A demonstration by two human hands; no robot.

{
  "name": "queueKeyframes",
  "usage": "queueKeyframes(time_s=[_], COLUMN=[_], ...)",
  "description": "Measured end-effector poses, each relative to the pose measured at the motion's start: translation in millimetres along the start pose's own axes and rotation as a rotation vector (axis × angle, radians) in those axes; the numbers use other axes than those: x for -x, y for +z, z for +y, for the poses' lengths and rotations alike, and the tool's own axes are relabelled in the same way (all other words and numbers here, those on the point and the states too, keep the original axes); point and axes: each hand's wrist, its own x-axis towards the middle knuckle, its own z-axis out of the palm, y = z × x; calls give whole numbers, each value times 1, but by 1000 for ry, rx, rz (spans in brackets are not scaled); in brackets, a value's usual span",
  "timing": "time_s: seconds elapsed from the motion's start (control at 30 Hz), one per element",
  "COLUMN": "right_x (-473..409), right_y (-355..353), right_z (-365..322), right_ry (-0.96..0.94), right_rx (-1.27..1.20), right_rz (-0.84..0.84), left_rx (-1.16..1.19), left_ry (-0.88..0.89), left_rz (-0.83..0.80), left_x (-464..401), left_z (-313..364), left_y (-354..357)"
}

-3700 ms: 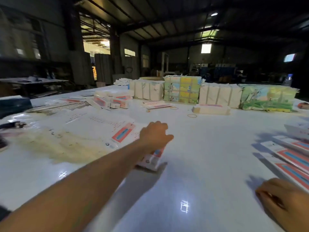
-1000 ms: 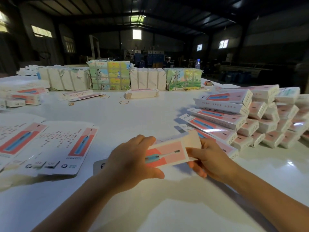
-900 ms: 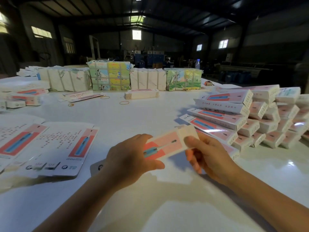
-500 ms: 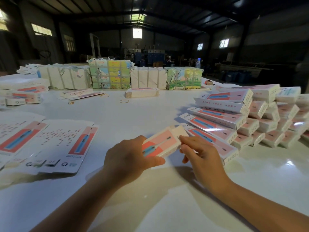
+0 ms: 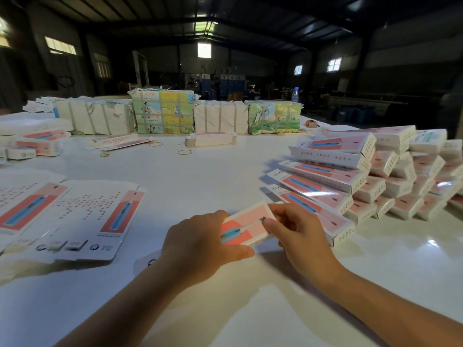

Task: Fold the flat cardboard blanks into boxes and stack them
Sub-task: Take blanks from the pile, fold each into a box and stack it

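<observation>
– What have I got in hand, and where?

– Just in from the near edge of the bench (image 5: pixel 200 176), you hold one box (image 5: pixel 246 227) up between both hands. Your left hand (image 5: pixel 200 244) wraps its near end, thumb along the underside; your right hand (image 5: pixel 298 231) pinches the far end, fingertips on the printed pink face.

– How will it behave?

– I judge it light, thin card: stiff along the creases, easily dented on the broad panels. The print looks glossy, so likely a little slippery. Take it by the long edges and corners, not the middle.

– What's beside it?

– Towards the left edge, the flat blanks (image 5: pixel 82 216) lie overlapped, white with pink and blue panels. Towards the right edge, the stack of folded boxes (image 5: pixel 350 176) steps upward in leaning rows, its nearest box just beyond your right hand.

– Further out?

– Rubber bands (image 5: pixel 185 152) lie mid-bench, a banded bundle of blanks (image 5: pixel 211 139) behind them. Along the far edge stand wrapped bundles (image 5: pixel 162 112), some white paper, some coloured print.
</observation>
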Motion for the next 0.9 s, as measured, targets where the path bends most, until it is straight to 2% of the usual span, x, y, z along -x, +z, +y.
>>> queueKeyframes(time_s=[0.17, 0.23, 0.3, 0.37, 0.4, 0.43, 0.53, 0.57, 0.63, 0.7, 0.73, 0.77, 0.83, 0.87, 0.9], right_x=[-2, -2, -5, -10, -14, -15, -20, -20, -17, -11, -8, -6, -4, -4, -4], right_y=[0, -1, -4, -7, -9, -11, -11, -10, -9, -7, -6, -4, -1, -1, 0], right_z=[-4, -5, -7, -4, 0, 1, 4, 6, 8, 3, 4, 6, 7, 7, 4], right_ry=[39, -12, -123, -138, -55, 86, 432, 429, 243, -191, -360, -449, -442, -405, -312], right_rx=[-55, 13, 232, 352, 289, 121, -599, -658, -513, 44, 321, 498, 619, 588, 448], right_rz=[-61, -67, 10, 146, 182, 158, -114, -147, -128, -64, -38, -42, -94, -115, -132], left_rx=[-22, -1, 42, 83, 95, 101, 83, 71, 84, 101, 96, 81, 28, 1, -21], left_ry=[-22, -47, -79, -99, -105, -109, -98, -91, -87, -83, -76, -69, -66, -64, -57], left_rz=[51, 67, 78, 97, 103, 103, 73, 65, 60, 74, 89, 105, 129, 139, 153], left_x=[1, 1, 1, 0, 0, 1, 1, 1, 0, 1, 2, 3, 4, 4, 3], left_z=[6, 9, 11, 11, 11, 12, 15, 17, 18, 19, 19, 20, 19, 18, 17], left_y=[4, 5, 4, 3, 3, 3, 6, 7, 8, 8, 8, 8, 8, 8, 7])
